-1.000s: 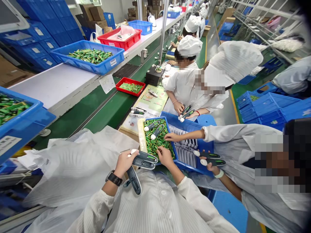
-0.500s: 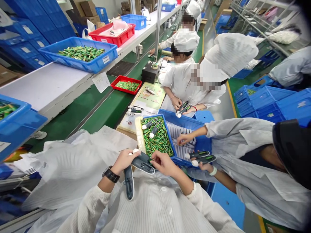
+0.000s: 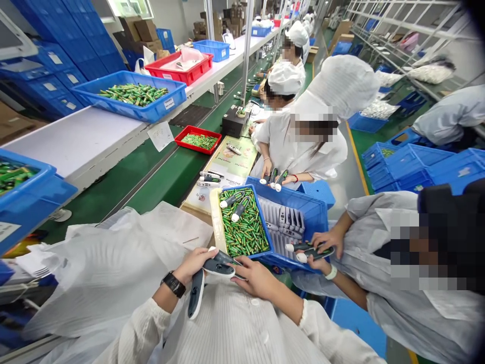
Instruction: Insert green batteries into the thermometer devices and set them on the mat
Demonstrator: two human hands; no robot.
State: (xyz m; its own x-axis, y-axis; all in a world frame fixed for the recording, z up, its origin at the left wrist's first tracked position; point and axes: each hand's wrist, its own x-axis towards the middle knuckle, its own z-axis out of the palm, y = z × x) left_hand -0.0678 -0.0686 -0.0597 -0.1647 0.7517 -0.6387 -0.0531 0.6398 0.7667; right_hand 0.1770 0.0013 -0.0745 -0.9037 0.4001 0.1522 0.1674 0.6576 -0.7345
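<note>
The fan of dark-grey, white-rimmed oblong plastic housings point(image 3: 219, 268) sits before your chest, pinched in your left hand point(image 3: 192, 265). Your right hand point(image 3: 258, 279), a second ago among the green cylindrical batteries point(image 3: 242, 232) in the blue plastic tray point(image 3: 267, 232), is now narrowed at their right-hand ends: your work has moved from picking to the housings. Those fingers cover the rear housing's tip; whether they hold a battery, you cannot tell.

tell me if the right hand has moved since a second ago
Yes: against the battery tray, the right hand has drawn back from the batteries toward the wearer, to the devices held in the left hand.
</note>
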